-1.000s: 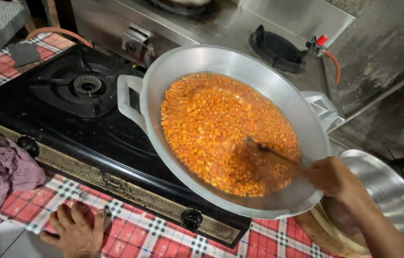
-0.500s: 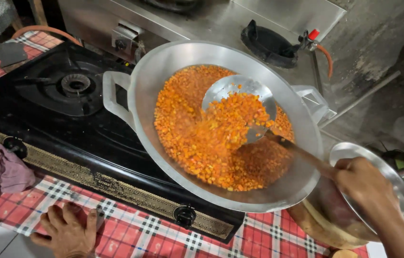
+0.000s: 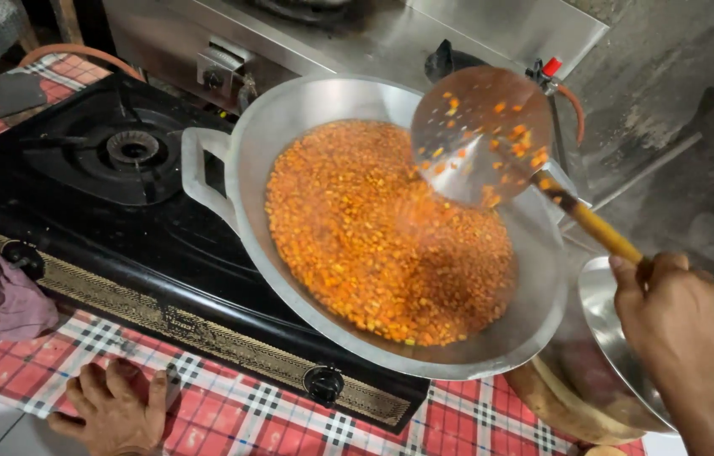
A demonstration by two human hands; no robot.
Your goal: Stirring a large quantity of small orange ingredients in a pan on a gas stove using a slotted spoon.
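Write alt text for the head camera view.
A right hand lifts a round metal ladle, flecked with orange bits, above a wide metal wok full of chopped orange food on a black gas stove. The left hand rests flat on a red checked tablecloth.

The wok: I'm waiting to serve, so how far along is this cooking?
Done: the orange chopped mix fills the wok, evenly coloured. In hand: the right hand holds the skimmer above it, bits clinging; the left hand rests on the checked cloth. Left: everything remains in the wok.

No packages, labels, signs or screens are in view.
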